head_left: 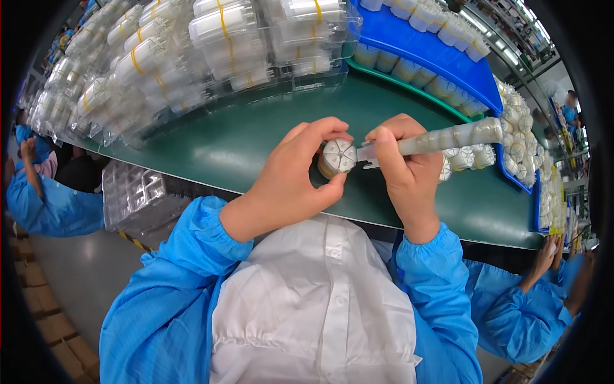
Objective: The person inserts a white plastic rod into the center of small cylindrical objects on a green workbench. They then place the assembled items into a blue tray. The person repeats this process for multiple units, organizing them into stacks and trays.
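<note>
Gripping the segmented-top cylinder [339, 156], the left hand [291, 174] should brace it steadily beside the pale-handled tool [457, 136] clasped in the right hand [409, 168].

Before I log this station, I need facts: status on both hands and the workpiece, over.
Left hand holding white-topped cylinder. Right hand gripping pale-handled tool, tip at cylinder's edge, contact unclear. More cylinders beside right hand, none between.

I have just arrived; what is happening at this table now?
A person's left hand holds a round, pale part with a segmented top over the green table. The right hand holds a long, whitish tool, its tip beside the part; whether they touch is unclear. Similar parts sit to the right.
</note>
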Tool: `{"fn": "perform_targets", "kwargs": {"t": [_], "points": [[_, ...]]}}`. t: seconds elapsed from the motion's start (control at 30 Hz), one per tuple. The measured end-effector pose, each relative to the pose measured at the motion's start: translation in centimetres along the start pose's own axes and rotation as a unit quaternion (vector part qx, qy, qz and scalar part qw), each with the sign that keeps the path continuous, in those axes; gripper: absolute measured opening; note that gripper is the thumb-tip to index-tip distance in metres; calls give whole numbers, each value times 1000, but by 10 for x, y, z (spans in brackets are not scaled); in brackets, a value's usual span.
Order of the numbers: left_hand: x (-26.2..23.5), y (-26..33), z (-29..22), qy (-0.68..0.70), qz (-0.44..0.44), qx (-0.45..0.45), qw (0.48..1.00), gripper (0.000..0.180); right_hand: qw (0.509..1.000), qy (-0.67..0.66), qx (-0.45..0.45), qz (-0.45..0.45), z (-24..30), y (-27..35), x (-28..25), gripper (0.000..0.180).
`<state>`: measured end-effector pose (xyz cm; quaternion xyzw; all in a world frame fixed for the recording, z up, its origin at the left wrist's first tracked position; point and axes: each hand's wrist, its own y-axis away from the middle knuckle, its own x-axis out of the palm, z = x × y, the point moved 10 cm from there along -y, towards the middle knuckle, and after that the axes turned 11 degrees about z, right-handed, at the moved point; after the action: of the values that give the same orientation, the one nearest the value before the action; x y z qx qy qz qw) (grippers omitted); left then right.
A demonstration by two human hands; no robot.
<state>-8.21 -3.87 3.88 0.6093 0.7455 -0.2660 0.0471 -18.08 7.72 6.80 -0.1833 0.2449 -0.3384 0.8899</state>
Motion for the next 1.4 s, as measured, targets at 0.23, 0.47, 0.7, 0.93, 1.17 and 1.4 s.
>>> {"fn": "perform_targets", "kwargs": {"t": [0.23, 0.47, 0.7, 0.93, 1.17, 1.4], "points": [[3, -3, -8, -77, 38, 13, 996, 55, 999, -3, 49, 19, -3, -1, 5, 13], [0, -2, -10, -113, 27, 27, 993, 57, 999, 20, 34, 7, 0, 0, 1, 15], [5, -1, 2, -3, 65, -8, 998, 65, 998, -16, 52, 2, -4, -1, 2, 16], [6, -2, 0, -13, 82, -6, 997, 55, 997, 13, 75, 26, -4, -2, 6, 14], [1, -2, -5, -77, 72, 21, 994, 51, 996, 88, -15, -6, 17, 1, -2, 10], [-44, 0, -5, -222, -83, 25, 971, 48, 989, 140, -43, -3, 48, 36, -11, 5]]}}
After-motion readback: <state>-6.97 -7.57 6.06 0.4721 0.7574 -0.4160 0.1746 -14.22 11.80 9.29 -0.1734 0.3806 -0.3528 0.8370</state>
